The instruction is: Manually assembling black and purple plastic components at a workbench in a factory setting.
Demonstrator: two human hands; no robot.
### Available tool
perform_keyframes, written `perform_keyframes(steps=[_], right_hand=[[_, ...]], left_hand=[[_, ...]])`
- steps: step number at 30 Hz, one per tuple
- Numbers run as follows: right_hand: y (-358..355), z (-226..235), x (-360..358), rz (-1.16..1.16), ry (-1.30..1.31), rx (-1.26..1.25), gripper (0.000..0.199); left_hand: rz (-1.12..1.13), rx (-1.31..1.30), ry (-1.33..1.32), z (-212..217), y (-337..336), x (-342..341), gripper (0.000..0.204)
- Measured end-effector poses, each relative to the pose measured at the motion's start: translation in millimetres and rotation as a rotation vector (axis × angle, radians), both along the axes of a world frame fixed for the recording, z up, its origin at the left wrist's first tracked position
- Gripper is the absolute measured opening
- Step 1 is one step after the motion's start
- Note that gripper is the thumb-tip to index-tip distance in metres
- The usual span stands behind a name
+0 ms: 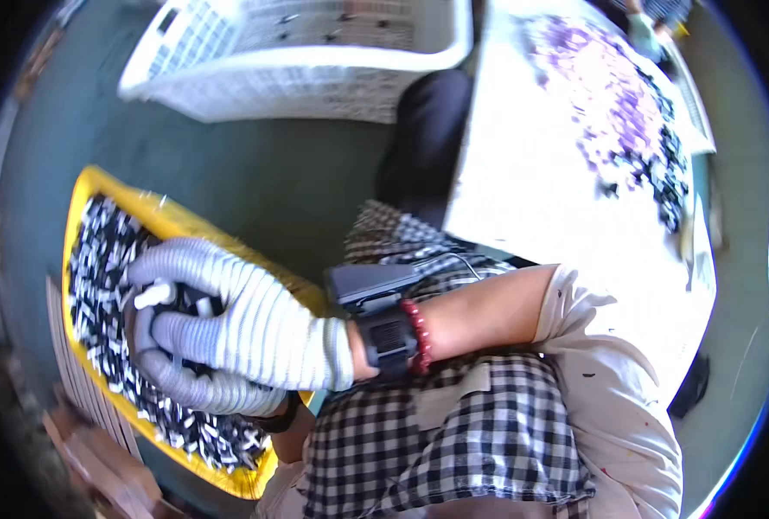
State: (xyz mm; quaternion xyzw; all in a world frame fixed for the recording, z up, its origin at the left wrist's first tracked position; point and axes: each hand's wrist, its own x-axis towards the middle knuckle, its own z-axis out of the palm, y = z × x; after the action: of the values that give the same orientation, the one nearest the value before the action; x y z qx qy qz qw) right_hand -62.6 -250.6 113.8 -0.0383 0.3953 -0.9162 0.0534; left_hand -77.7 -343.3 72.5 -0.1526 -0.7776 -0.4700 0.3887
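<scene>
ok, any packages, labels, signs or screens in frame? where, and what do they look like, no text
No printed packages, labels or signs legible as such.
Wrist device: black, boxy, strapped on the forearm beside a red bead bracelet; whether it has a screen can't be told.
Yellow bin: lower left, rectangular, holding small black-and-white parts.
White basket: top, slatted plastic.

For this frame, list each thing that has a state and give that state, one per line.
Yellow bin: tilted, filled with small black and white parts.
Right hand: gloved, cupped over a scoop of parts.
Left hand: gloved, cupped beneath, grip closed on the same parts.
White basket: upright on the floor, nearly empty.
White table: strewn with purple and black parts.
</scene>
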Motion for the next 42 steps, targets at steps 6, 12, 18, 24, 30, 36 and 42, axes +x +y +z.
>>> perform_keyframes(steps=[6, 12, 18, 24, 30, 36, 42], right_hand=[[190, -1, 72, -0.765, -0.033, 0.181, 0.045], [309, -95, 97, -1.163, -0.211, 0.022, 0.046], [392, -134, 78, -1.5, -0.184, 0.509, 0.044], [428, -140, 83, -1.509, -0.216, 0.86, 0.048], [395, -96, 157, -1.332, -0.234, 0.707, 0.041], [370, -72, 267, -1.54, -0.41, 0.71, 0.028], [349, -91, 332, -1.507, -0.706, 0.856, 0.025]], left_hand=[[-0.688, -0.116, 0.042, 24, 196, 1, 0.021], [-1.058, 0.027, -0.188, -74, 364, 12, 0.02], [-1.003, -0.248, 0.008, -104, 463, -12, 0.022], [-1.118, -0.074, 0.075, -108, 559, -48, 0.02], [-1.061, -0.754, 0.74, -74, 538, -42, 0.064], [-1.538, -0.528, 0.217, -44, 513, -63, 0.048], [-1.553, -0.613, -0.12, -58, 445, -29, 0.048]])
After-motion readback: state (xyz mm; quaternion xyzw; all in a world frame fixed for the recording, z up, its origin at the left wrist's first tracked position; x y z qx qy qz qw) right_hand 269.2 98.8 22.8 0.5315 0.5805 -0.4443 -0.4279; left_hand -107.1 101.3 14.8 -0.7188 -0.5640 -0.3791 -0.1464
